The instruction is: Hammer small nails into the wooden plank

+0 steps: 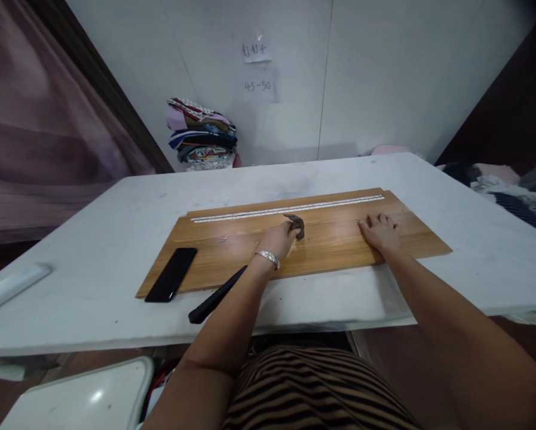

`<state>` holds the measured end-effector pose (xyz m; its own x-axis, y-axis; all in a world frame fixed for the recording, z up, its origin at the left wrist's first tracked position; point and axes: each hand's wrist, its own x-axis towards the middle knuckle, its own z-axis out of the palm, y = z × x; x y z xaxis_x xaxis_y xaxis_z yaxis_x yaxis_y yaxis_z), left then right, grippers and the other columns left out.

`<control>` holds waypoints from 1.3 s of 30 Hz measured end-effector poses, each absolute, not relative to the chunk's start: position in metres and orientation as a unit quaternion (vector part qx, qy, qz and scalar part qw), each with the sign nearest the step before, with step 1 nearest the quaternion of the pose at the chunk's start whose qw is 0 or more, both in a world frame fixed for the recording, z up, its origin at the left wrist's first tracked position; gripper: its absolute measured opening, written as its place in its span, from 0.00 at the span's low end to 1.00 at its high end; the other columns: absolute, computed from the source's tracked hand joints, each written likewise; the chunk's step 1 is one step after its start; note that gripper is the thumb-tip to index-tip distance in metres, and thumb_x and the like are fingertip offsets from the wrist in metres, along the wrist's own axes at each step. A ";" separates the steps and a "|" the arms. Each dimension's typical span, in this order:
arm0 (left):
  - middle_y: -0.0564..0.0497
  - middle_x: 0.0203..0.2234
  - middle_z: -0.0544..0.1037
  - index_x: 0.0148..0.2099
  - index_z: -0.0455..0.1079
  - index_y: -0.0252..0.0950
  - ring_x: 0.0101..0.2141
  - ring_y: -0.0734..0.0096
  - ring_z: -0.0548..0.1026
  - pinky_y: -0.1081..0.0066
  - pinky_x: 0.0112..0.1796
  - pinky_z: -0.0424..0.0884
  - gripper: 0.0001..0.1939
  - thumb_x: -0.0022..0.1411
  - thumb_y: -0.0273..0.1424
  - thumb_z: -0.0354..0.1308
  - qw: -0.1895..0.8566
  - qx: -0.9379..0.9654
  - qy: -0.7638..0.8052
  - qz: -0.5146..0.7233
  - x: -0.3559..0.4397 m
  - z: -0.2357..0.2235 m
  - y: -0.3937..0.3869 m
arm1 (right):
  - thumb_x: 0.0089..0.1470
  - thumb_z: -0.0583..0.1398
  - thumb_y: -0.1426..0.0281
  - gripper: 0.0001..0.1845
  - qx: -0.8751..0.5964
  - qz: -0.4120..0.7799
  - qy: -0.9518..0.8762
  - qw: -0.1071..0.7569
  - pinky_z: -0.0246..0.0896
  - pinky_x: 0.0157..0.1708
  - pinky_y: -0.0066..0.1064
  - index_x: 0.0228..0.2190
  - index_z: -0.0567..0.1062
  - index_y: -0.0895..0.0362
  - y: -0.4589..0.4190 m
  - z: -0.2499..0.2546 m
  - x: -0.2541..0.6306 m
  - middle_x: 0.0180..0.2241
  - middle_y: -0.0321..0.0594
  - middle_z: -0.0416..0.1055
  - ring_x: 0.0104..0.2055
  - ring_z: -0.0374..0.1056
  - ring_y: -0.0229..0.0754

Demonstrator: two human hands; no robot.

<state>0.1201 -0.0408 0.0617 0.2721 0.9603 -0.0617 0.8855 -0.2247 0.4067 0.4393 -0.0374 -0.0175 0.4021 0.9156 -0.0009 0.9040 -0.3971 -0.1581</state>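
Observation:
A claw hammer lies across the wooden board, its black handle running under my left forearm past the board's near edge. My left hand, with a silver bracelet at the wrist, is closed around the hammer near its dark metal head. Flat on the board's right part rests my right hand, fingers spread and holding nothing. A few thin nails lie on the board left of the hammer. Two white marked strips run along its far side.
A black phone lies on the board's left end. The board sits on a white table. Folded clothes are stacked behind it by the wall. A white object is at the table's left, and a white stool stands below.

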 end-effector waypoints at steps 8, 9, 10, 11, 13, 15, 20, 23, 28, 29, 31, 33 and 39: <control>0.41 0.49 0.83 0.58 0.73 0.37 0.49 0.59 0.80 0.68 0.46 0.71 0.19 0.74 0.39 0.50 0.180 0.777 0.597 0.083 0.120 0.060 -0.041 | 0.68 0.39 0.49 0.37 -0.835 0.032 -0.547 0.055 0.46 0.64 0.57 0.61 0.69 0.58 -0.037 -0.019 0.441 0.66 0.58 0.60 0.69 0.52 0.60; 0.42 0.49 0.83 0.58 0.73 0.37 0.49 0.59 0.80 0.68 0.46 0.71 0.19 0.74 0.39 0.50 0.180 0.777 0.596 0.086 0.120 0.060 -0.041 | 0.68 0.39 0.49 0.37 -0.835 0.031 -0.547 0.056 0.46 0.64 0.57 0.61 0.69 0.58 -0.037 -0.020 0.441 0.66 0.58 0.60 0.69 0.52 0.60; 0.42 0.49 0.83 0.58 0.74 0.37 0.49 0.59 0.80 0.68 0.46 0.71 0.18 0.74 0.39 0.50 0.182 0.778 0.595 0.088 0.120 0.059 -0.041 | 0.68 0.39 0.50 0.37 -0.835 0.030 -0.547 0.058 0.46 0.64 0.57 0.61 0.69 0.58 -0.037 -0.020 0.441 0.66 0.58 0.60 0.69 0.52 0.60; 0.42 0.49 0.83 0.57 0.74 0.37 0.49 0.59 0.80 0.68 0.47 0.71 0.18 0.74 0.39 0.50 0.183 0.778 0.595 0.091 0.120 0.059 -0.041 | 0.68 0.40 0.50 0.36 -0.834 0.029 -0.548 0.059 0.46 0.64 0.57 0.61 0.69 0.58 -0.037 -0.020 0.441 0.66 0.59 0.61 0.69 0.52 0.60; 0.42 0.49 0.83 0.57 0.74 0.37 0.50 0.59 0.80 0.68 0.47 0.71 0.18 0.74 0.39 0.50 0.184 0.776 0.596 0.092 0.120 0.060 -0.041 | 0.68 0.40 0.50 0.36 -0.833 0.030 -0.549 0.060 0.46 0.64 0.57 0.60 0.69 0.59 -0.037 -0.020 0.441 0.65 0.59 0.61 0.69 0.52 0.61; 0.41 0.49 0.83 0.58 0.74 0.36 0.50 0.58 0.80 0.67 0.47 0.71 0.19 0.74 0.39 0.50 0.182 0.776 0.596 0.097 0.119 0.061 -0.041 | 0.68 0.40 0.50 0.36 -0.833 0.034 -0.549 0.058 0.46 0.65 0.57 0.61 0.69 0.59 -0.037 -0.019 0.441 0.66 0.59 0.61 0.69 0.52 0.62; 0.41 0.49 0.83 0.58 0.74 0.37 0.50 0.59 0.80 0.68 0.47 0.71 0.19 0.74 0.39 0.51 0.179 0.774 0.600 0.095 0.120 0.061 -0.041 | 0.68 0.39 0.50 0.37 -0.836 0.046 -0.544 0.057 0.44 0.66 0.58 0.62 0.67 0.59 -0.037 -0.017 0.439 0.68 0.59 0.57 0.71 0.49 0.62; 0.41 0.49 0.83 0.57 0.74 0.36 0.49 0.59 0.80 0.68 0.47 0.71 0.19 0.74 0.39 0.51 0.181 0.774 0.600 0.089 0.120 0.059 -0.041 | 0.68 0.39 0.50 0.37 -0.837 0.043 -0.543 0.058 0.44 0.66 0.58 0.62 0.67 0.59 -0.037 -0.018 0.440 0.68 0.58 0.57 0.71 0.50 0.62; 0.42 0.49 0.83 0.59 0.73 0.37 0.50 0.60 0.80 0.68 0.48 0.71 0.19 0.74 0.38 0.51 0.184 0.774 0.599 0.095 0.120 0.060 -0.042 | 0.68 0.39 0.50 0.37 -0.836 0.039 -0.544 0.058 0.45 0.65 0.57 0.62 0.68 0.58 -0.036 -0.019 0.440 0.67 0.58 0.59 0.70 0.50 0.61; 0.42 0.49 0.83 0.59 0.73 0.37 0.50 0.60 0.80 0.68 0.48 0.70 0.19 0.74 0.38 0.51 0.183 0.774 0.598 0.098 0.120 0.061 -0.042 | 0.68 0.39 0.50 0.37 -0.836 0.040 -0.544 0.058 0.45 0.65 0.57 0.61 0.68 0.58 -0.036 -0.019 0.440 0.67 0.58 0.59 0.70 0.50 0.61; 0.42 0.50 0.83 0.59 0.73 0.37 0.50 0.60 0.80 0.69 0.48 0.70 0.18 0.74 0.38 0.51 0.183 0.776 0.595 0.101 0.121 0.063 -0.042 | 0.68 0.40 0.50 0.37 -0.836 0.039 -0.545 0.059 0.46 0.65 0.57 0.61 0.69 0.58 -0.036 -0.018 0.440 0.67 0.58 0.59 0.70 0.50 0.61; 0.42 0.50 0.83 0.58 0.73 0.37 0.50 0.60 0.80 0.69 0.48 0.70 0.18 0.74 0.38 0.51 0.180 0.778 0.593 0.100 0.121 0.064 -0.042 | 0.68 0.40 0.50 0.37 -0.836 0.038 -0.545 0.059 0.46 0.65 0.57 0.61 0.69 0.58 -0.036 -0.018 0.440 0.66 0.58 0.60 0.70 0.51 0.60; 0.42 0.49 0.83 0.57 0.74 0.37 0.49 0.61 0.80 0.69 0.47 0.71 0.18 0.73 0.38 0.51 0.186 0.777 0.594 0.095 0.121 0.060 -0.042 | 0.67 0.40 0.50 0.36 -0.836 0.034 -0.544 0.068 0.47 0.64 0.56 0.61 0.69 0.58 -0.035 -0.021 0.441 0.66 0.58 0.60 0.69 0.52 0.60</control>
<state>0.1209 -0.0415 0.0601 0.2760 0.9583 -0.0740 0.8879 -0.2247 0.4015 0.4412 -0.0350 -0.0207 0.4058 0.9138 0.0178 0.9046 -0.3987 -0.1505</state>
